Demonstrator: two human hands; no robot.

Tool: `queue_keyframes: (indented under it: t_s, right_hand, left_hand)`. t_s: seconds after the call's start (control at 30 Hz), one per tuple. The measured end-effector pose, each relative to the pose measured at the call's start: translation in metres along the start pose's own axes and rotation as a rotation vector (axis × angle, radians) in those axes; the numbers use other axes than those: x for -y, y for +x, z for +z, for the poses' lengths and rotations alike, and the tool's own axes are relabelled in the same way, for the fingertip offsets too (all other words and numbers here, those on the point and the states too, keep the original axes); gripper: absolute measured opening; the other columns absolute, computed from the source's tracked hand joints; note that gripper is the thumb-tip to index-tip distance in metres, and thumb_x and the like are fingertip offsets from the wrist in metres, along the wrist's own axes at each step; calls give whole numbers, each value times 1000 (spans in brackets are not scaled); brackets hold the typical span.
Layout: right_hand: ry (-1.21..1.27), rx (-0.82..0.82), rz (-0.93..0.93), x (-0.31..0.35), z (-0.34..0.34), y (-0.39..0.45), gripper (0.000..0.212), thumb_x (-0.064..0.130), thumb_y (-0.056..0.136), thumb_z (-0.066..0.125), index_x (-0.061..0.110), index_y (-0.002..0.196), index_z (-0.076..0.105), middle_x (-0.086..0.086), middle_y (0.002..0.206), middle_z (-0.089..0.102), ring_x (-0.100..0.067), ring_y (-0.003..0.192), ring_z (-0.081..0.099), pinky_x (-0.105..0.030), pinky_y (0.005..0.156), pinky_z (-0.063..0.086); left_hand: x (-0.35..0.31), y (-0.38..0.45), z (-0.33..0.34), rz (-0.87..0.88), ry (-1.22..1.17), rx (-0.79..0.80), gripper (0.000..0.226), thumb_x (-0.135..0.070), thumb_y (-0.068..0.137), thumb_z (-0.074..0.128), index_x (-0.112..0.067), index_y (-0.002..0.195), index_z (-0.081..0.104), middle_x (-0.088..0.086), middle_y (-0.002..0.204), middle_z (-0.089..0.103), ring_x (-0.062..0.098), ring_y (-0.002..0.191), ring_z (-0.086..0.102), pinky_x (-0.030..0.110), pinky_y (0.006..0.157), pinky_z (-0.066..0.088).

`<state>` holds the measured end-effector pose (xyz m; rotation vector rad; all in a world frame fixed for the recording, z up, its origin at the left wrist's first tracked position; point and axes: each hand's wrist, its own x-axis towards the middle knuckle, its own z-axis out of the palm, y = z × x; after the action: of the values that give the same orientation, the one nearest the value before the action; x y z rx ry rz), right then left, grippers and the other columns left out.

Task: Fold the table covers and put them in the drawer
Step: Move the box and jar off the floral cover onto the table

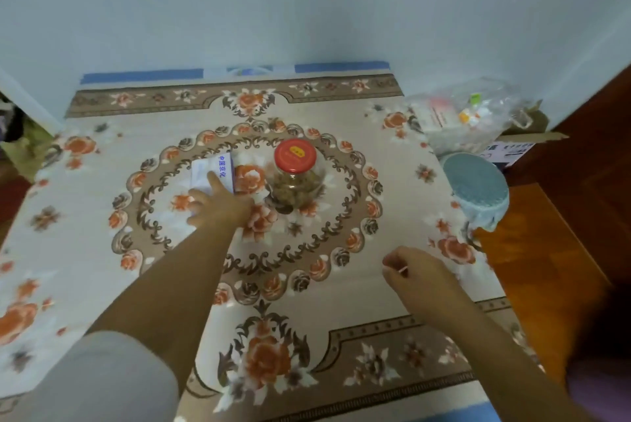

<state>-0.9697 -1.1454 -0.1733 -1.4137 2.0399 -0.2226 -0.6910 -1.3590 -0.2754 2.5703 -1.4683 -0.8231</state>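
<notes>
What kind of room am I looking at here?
Probably a home room: a floral table cover on a table against a plain wall, with a red-lidded jar of food and a wooden cabinet alongside.

The white box (212, 171) is partly hidden under the left hand (218, 206). The far-right plastic bag's (467, 114) contents are blurred.

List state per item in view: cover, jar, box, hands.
Floral beige table cover: spread flat on table, unfolded.
Glass jar with red lid: upright, lid on, standing on cover.
White box with blue print: lying on cover, under left fingers.
Left hand: fingers extended, touching box.
Right hand: fingers curled; a small thin item shows at fingertips, unclear.
Clear plastic bag: crumpled, beside table.
</notes>
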Motion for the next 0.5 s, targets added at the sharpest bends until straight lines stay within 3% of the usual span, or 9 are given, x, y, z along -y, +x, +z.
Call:
queue_keyframes:
  t_s: [0.13, 0.27, 0.43, 0.5]
  right_hand:
    - [1, 46, -62, -1, -8, 29, 23, 33, 102, 52, 24, 121, 63, 6, 116, 62, -13, 103, 58, -27, 86, 47]
    - [31, 135, -125, 7, 4, 47, 18, 32, 102, 54, 24, 114, 64, 5, 111, 62, -14, 99, 58, -30, 84, 49]
    - [-8, 228, -140, 10, 31, 51, 13, 27, 101, 55, 23, 108, 64, 0, 110, 65, -18, 98, 60, -35, 85, 52]
    - [-46, 182, -206, 30, 34, 66, 16, 24, 100, 54, 22, 112, 64, -3, 113, 64, -22, 103, 60, -39, 88, 52]
  left_hand:
    - [15, 1, -2, -69, -55, -4, 116, -47, 79, 77, -32, 160, -5, 30, 156, 22, 48, 145, 23, 59, 116, 22]
    - [53, -42, -24, -19, -139, 10, 115, -65, 72, 71, -34, 159, 1, 30, 149, 33, 51, 135, 36, 62, 110, 37]
    - [130, -138, -26, -37, -184, -17, 108, -41, 81, 80, -36, 157, 4, 26, 139, 36, 52, 121, 48, 62, 95, 52]
    - [155, -152, -23, -105, -178, -12, 107, -35, 82, 80, -36, 157, 3, 26, 136, 37, 52, 118, 50, 61, 92, 53]
